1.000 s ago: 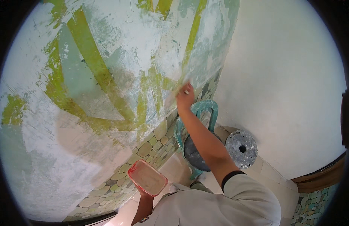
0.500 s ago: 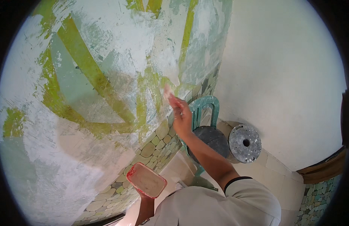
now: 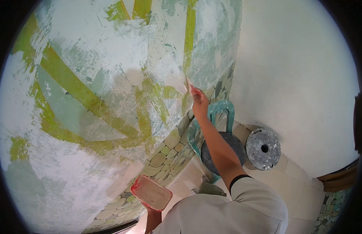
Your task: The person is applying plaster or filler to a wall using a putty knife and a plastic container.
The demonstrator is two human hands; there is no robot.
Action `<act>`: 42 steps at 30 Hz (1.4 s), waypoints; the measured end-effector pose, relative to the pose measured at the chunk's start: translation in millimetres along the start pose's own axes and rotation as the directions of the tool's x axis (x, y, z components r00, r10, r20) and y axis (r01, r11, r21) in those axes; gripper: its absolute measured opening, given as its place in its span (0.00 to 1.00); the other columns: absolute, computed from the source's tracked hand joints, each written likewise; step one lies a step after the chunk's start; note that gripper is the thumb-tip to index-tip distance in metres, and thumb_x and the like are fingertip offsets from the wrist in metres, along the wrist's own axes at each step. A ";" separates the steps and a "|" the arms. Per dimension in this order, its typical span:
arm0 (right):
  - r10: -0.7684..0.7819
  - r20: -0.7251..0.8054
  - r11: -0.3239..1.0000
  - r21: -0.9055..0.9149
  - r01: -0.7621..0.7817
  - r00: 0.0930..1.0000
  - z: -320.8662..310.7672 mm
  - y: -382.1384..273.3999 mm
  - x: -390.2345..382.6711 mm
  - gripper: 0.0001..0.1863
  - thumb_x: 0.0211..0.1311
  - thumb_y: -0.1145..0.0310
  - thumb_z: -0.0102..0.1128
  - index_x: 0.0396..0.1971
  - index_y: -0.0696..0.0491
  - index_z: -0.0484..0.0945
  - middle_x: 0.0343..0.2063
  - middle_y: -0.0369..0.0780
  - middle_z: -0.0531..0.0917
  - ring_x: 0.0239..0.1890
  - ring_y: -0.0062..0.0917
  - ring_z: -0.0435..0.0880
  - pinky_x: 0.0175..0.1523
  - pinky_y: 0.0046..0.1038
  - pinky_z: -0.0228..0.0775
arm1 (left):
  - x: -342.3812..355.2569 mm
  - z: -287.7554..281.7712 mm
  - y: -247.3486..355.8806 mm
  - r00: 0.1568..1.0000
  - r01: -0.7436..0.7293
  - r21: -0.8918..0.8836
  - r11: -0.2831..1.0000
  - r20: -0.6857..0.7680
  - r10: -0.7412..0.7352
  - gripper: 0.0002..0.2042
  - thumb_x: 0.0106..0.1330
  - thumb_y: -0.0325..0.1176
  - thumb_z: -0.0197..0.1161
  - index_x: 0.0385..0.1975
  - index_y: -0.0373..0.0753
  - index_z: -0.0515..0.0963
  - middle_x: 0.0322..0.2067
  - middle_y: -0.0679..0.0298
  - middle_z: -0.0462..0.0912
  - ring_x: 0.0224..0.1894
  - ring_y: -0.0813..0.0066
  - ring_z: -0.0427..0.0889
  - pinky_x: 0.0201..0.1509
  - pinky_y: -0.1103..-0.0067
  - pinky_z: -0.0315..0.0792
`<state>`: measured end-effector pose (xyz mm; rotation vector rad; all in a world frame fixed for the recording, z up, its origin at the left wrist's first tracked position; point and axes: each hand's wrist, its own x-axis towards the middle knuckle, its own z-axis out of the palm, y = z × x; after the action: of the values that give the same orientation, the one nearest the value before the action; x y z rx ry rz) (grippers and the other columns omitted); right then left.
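My right hand (image 3: 200,103) is closed round a putty knife (image 3: 188,84) seen nearly edge-on, its blade at the painted wall (image 3: 126,46). White filler covers much of that wall in rough patches, with lime-green bands and pale green paint showing between them. Low on the left, my left hand (image 3: 153,213) grips a red-rimmed rectangular tub (image 3: 151,194) from below. Smooth greyish-white filler lies inside the tub. Most of the left fingers are hidden under it.
Pebble-like stone cladding (image 3: 159,159) runs along the wall's foot. Beneath my right arm stand a green plastic chair (image 3: 229,111) and a dark round object (image 3: 212,154) on it. A paint-spattered grey disc with a centre hole (image 3: 272,156) is beside them. A plain white wall (image 3: 290,78) rises at right.
My right hand has moved a little up and right along the wall with the putty knife, which has turned more edge-on. The view has shifted slightly; my left hand still holds the tub.
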<state>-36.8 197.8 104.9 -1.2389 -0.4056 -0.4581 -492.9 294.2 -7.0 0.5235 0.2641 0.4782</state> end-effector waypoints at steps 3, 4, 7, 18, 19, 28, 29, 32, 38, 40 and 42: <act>0.062 0.035 0.993 0.097 -0.065 0.997 14.8 -6.4 -16.0 0.11 0.67 0.76 0.48 0.46 0.61 0.76 0.41 0.38 0.81 0.45 0.19 0.76 0.54 0.21 0.65 | 4.9 10.3 -1.8 0.996 0.029 -0.023 0.999 0.089 -0.027 0.38 0.56 0.63 0.59 0.63 0.47 0.60 0.54 0.54 0.73 0.52 0.48 0.75 0.54 0.53 0.71; 0.104 0.039 0.983 0.150 -0.108 0.994 15.8 -8.7 -21.6 0.11 0.68 0.76 0.48 0.46 0.61 0.75 0.42 0.38 0.81 0.47 0.18 0.76 0.55 0.21 0.64 | 9.0 17.1 -3.7 0.992 -0.027 0.044 0.999 0.123 0.021 0.39 0.55 0.63 0.59 0.63 0.46 0.60 0.54 0.53 0.72 0.52 0.49 0.75 0.55 0.53 0.71; 0.072 0.157 0.981 0.166 -0.098 0.985 52.8 -45.8 -55.3 0.12 0.67 0.76 0.48 0.48 0.60 0.75 0.43 0.39 0.81 0.46 0.19 0.77 0.53 0.22 0.66 | 59.8 -9.1 -26.9 0.781 -0.013 -0.301 0.953 0.592 0.198 0.40 0.55 0.62 0.60 0.62 0.44 0.60 0.54 0.51 0.72 0.53 0.49 0.74 0.56 0.54 0.70; 0.138 0.400 0.898 0.336 -0.285 0.906 9.1 -70.2 -52.4 0.13 0.67 0.76 0.47 0.49 0.60 0.75 0.44 0.38 0.81 0.43 0.17 0.77 0.51 0.21 0.67 | 42.1 70.8 -23.3 0.989 -0.091 0.067 0.994 0.126 0.082 0.41 0.53 0.61 0.64 0.62 0.43 0.60 0.56 0.54 0.71 0.55 0.50 0.73 0.57 0.54 0.70; 0.137 0.399 0.897 0.338 -0.284 0.907 0.0 -67.3 -40.4 0.13 0.67 0.76 0.47 0.49 0.60 0.75 0.44 0.38 0.81 0.43 0.17 0.77 0.51 0.21 0.67 | 42.6 63.0 -26.3 0.997 -0.060 0.030 0.998 0.060 0.058 0.38 0.55 0.63 0.58 0.61 0.46 0.62 0.55 0.58 0.72 0.53 0.51 0.74 0.55 0.53 0.71; 0.011 0.066 0.996 0.084 -0.016 0.998 14.2 -41.0 49.0 0.11 0.67 0.75 0.49 0.45 0.60 0.77 0.42 0.38 0.82 0.44 0.17 0.78 0.50 0.20 0.67 | 90.3 50.9 -63.3 0.783 0.018 -0.369 0.929 0.583 0.216 0.40 0.54 0.59 0.64 0.62 0.44 0.60 0.57 0.56 0.70 0.56 0.51 0.72 0.59 0.54 0.68; -0.031 0.035 0.996 0.083 0.028 0.999 30.3 -42.0 43.7 0.11 0.66 0.75 0.49 0.45 0.60 0.77 0.41 0.39 0.83 0.43 0.18 0.78 0.50 0.21 0.68 | 107.7 43.2 -71.0 0.257 0.200 -0.527 0.826 0.842 0.474 0.40 0.54 0.59 0.63 0.63 0.45 0.59 0.58 0.57 0.69 0.57 0.51 0.71 0.59 0.53 0.67; -0.023 0.039 0.999 -0.024 0.024 0.999 20.5 -43.2 23.7 0.11 0.66 0.76 0.50 0.46 0.59 0.77 0.39 0.42 0.83 0.42 0.21 0.80 0.48 0.22 0.69 | 38.5 50.3 -48.8 0.997 -0.016 -0.139 0.990 0.079 0.028 0.41 0.54 0.58 0.65 0.64 0.46 0.58 0.60 0.58 0.67 0.60 0.50 0.69 0.61 0.53 0.66; 0.041 0.229 0.988 0.135 -0.073 0.973 42.9 -99.7 -32.7 0.12 0.66 0.76 0.51 0.47 0.59 0.76 0.37 0.43 0.83 0.39 0.20 0.81 0.47 0.22 0.70 | 38.9 86.7 -43.6 0.969 -0.105 -0.047 0.993 0.218 0.112 0.41 0.54 0.57 0.65 0.65 0.46 0.57 0.62 0.59 0.64 0.62 0.50 0.66 0.65 0.53 0.61; 0.073 0.254 0.972 0.200 -0.126 0.964 30.9 -93.5 -43.4 0.12 0.67 0.75 0.50 0.48 0.59 0.75 0.37 0.39 0.83 0.39 0.19 0.80 0.46 0.21 0.70 | 41.9 92.5 -41.9 0.966 -0.117 -0.020 0.993 0.228 0.118 0.40 0.55 0.57 0.64 0.65 0.46 0.57 0.63 0.59 0.64 0.62 0.51 0.66 0.66 0.53 0.59; 0.155 0.294 0.878 0.397 -0.268 0.943 7.9 -64.9 -52.3 0.12 0.68 0.71 0.52 0.48 0.56 0.75 0.38 0.36 0.82 0.39 0.20 0.79 0.45 0.22 0.71 | 40.1 91.9 -44.5 0.961 -0.133 0.005 0.991 0.246 0.128 0.39 0.56 0.57 0.63 0.65 0.46 0.57 0.63 0.59 0.64 0.63 0.51 0.65 0.67 0.53 0.57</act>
<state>-116.1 194.5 131.3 -0.8917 -0.5486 -0.0079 -409.2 242.3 41.2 0.6174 -0.0027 0.5333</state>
